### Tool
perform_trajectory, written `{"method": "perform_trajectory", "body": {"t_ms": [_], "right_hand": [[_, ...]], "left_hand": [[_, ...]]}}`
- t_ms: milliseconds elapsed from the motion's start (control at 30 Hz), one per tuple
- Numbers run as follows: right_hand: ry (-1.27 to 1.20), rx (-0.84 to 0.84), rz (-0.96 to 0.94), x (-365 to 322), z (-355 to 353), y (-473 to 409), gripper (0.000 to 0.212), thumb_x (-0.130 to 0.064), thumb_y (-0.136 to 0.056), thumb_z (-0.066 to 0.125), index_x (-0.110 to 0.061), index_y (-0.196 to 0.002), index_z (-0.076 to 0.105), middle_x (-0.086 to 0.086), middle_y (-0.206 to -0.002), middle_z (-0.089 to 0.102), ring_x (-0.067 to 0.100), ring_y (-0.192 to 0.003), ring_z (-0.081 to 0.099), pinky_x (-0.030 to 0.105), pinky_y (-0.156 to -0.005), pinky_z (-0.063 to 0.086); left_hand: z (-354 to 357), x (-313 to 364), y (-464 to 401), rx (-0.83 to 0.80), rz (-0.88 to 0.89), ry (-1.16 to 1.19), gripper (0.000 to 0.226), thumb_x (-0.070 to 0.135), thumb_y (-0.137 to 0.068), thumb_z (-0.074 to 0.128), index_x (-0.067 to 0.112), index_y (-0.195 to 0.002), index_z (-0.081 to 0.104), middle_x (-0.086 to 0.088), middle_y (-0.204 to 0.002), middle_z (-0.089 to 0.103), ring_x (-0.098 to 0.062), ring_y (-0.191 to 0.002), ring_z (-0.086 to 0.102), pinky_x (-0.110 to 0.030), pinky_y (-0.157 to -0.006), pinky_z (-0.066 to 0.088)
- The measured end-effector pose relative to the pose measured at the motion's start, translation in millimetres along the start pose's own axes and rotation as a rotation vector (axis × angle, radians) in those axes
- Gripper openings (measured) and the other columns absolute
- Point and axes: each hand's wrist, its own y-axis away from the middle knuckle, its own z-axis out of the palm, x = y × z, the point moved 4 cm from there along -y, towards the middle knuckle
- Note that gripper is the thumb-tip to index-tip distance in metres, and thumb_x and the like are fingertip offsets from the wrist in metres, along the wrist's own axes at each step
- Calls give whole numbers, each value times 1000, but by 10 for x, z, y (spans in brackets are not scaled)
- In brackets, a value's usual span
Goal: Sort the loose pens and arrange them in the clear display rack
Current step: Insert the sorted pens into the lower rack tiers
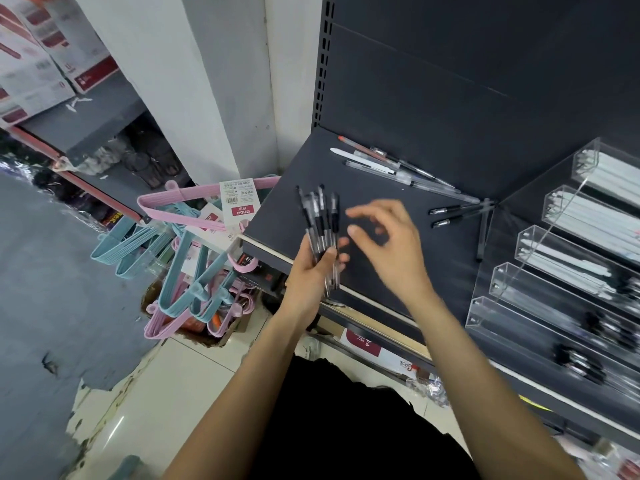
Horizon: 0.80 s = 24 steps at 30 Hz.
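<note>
Head view: my left hand (311,271) grips a bundle of black pens (320,230), fanned upward, tips away from me, their long axes running roughly along my forearm. My right hand (388,244) hovers just beside the bundle, fingers loosely curled and apart, holding nothing — motion blur hides the finer detail. Loose pens (398,168) lie on the dark shelf (363,140) beyond my right hand, long axes slanting from far-left to near-right; three more black pens (457,211) rest near the rack's edge. The right hand is the nearer one to all of these. The clear rack (512,271) stands to my right, its trays stepped: the upper trays hold white pens, the lower ones dark pens, though blur prevents a count. Judgement: sorting is partway done, with stock remaining on the shelf. The next pick calls for a reach forward and right, fingers closing across a pen's axis.
</note>
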Motion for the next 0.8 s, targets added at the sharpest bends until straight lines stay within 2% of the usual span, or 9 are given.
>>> {"method": "perform_trajectory", "body": {"t_ms": [67, 167, 333, 400, 467, 567, 633, 700, 800], "right_hand": [[140, -117, -120, -109, 17, -242, 25, -24, -88, 64, -28, -112, 65, -3, -121, 48, 15, -119, 40, 21, -96, 31], [340, -402, -106, -106, 109, -539, 30, -34, -90, 61, -27, -119, 61, -2, -138, 40, 17, -131, 28, 24, -103, 23], [320, -619, -122, -92, 157, -710, 17, -30, -84, 70, -16, -95, 67, 2, -119, 57, 17, -114, 49, 24, -94, 34], [173, -560, -52, -133, 118, -769, 12, -27, -82, 72, -17, -84, 66, 1, -97, 62, 12, -91, 56, 27, -83, 41], [13, -385, 35, -192, -20, -843, 12, -25, -84, 71, -24, -77, 61, -7, -77, 58, 2, -70, 51, 18, -71, 40], [-213, -18, 136, -251, -293, -835, 15, -18, -88, 62, -22, -76, 54, -7, -63, 57, 2, -56, 47, 14, -56, 37], [-401, 125, 195, -250, -366, -697, 18, -7, -87, 57, -19, -74, 52, -4, -60, 61, 7, -52, 50, 18, -49, 39], [-444, 146, 226, -195, -283, -477, 22, 1, -83, 57, -18, -74, 53, 0, -66, 66, 12, -57, 60, 20, -55, 46], [-423, 103, 294, -22, 2, -105, 17, -5, -82, 67, -19, -80, 58, 3, -81, 72, 16, -77, 69, 28, -74, 54]], "left_hand": [[17, 22, 76, -86, 6, -119, 30, 3, -100, 42, 20, -123, 50, 0, -104, 69, -6, -79, 62, -19, -78, 51], [15, 41, 151, -141, -7, -209, 27, 6, -100, 43, 21, -121, 51, 3, -105, 69, -4, -80, 63, -16, -75, 50], [-13, 34, 175, -185, -64, -199, 26, 5, -100, 43, 17, -121, 52, 3, -104, 71, -7, -80, 64, -21, -78, 52], [-12, 17, 174, -211, -94, -197, 26, 3, -100, 42, 15, -120, 53, 4, -101, 71, -8, -78, 63, -24, -80, 54], [-16, -33, 188, -223, -127, -196, 24, 2, -100, 40, 11, -117, 55, 4, -99, 69, -8, -77, 62, -28, -83, 54], [-81, -81, 168, -109, -169, -55, 22, 2, -100, 40, 5, -112, 59, -2, -95, 63, -9, -77, 61, -30, -84, 55], [-112, -58, 109, -27, -177, 136, 22, 2, -99, 41, 4, -111, 59, -4, -91, 61, -10, -77, 62, -31, -81, 56], [-124, 1, 31, 23, -152, 299, 26, 0, -99, 41, 7, -119, 56, -3, -93, 63, -12, -78, 62, -31, -79, 57], [-99, 98, -71, 41, -102, 370, 31, 0, -99, 41, 10, -125, 53, -1, -96, 64, -12, -82, 62, -29, -78, 57]]}}
